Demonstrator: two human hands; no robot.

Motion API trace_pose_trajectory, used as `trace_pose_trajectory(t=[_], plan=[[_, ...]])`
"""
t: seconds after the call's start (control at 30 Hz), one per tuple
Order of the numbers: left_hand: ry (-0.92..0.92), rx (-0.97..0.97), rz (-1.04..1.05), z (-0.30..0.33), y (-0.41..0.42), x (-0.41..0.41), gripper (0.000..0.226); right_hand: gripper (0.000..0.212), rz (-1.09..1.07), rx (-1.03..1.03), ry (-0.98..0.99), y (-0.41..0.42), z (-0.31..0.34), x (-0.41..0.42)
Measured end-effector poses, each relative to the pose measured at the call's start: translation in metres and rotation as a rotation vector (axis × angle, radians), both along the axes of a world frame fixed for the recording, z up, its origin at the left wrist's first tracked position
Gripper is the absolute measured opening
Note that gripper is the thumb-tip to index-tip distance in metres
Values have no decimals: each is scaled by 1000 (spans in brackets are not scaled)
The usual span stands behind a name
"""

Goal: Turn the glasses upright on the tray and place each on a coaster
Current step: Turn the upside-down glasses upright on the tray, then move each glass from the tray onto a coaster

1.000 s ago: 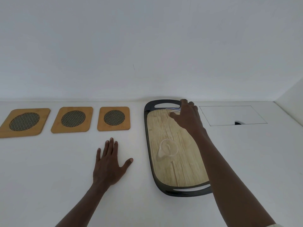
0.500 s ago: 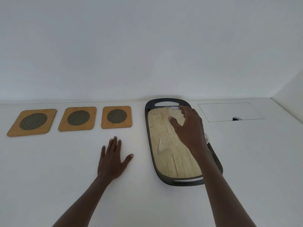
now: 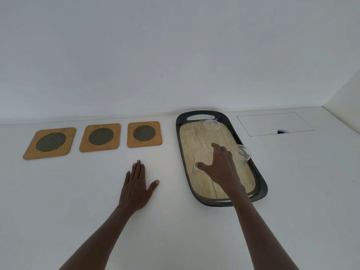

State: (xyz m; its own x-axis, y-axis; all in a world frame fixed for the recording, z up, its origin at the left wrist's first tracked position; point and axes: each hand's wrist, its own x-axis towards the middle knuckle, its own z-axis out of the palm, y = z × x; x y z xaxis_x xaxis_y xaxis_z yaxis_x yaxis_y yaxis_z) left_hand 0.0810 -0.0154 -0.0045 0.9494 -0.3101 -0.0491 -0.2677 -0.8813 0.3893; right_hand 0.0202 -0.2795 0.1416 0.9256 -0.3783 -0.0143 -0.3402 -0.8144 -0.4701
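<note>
A dark oval tray (image 3: 262, 185) with a wood-look floor carries three clear glasses, all upside down. One glass (image 3: 211, 125) stands at the far end and another (image 3: 242, 155) by the right rim. My right hand (image 3: 220, 168) is over the tray, its thumb in front of the middle glass (image 3: 203, 157) and its fingers on the glass's right side, so it is gripped. My left hand (image 3: 137, 185) lies flat on the table, fingers spread, holding nothing. Three wooden coasters with dark mesh centres lie in a row at the left (image 3: 51, 142), middle (image 3: 100, 136) and right (image 3: 144, 134).
The white table runs back to a white wall. A rectangular cover plate (image 3: 272, 123) with a small dark notch is set flush in the table right of the tray. A side wall rises at the far right.
My right hand has drawn back from the far glass at the tray's far end and has come onto the middle glass. My left hand has stayed flat on the table.
</note>
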Motion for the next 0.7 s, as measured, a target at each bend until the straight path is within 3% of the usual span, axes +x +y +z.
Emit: trace_pose_trajectory(t=[0.47, 0.7], plan=[[0, 35, -11, -2, 18, 11, 91, 76, -57, -6, -5, 12, -5, 5], [11, 4, -13, -2, 19, 11, 89, 74, -129, -3, -109, 17, 4, 5]])
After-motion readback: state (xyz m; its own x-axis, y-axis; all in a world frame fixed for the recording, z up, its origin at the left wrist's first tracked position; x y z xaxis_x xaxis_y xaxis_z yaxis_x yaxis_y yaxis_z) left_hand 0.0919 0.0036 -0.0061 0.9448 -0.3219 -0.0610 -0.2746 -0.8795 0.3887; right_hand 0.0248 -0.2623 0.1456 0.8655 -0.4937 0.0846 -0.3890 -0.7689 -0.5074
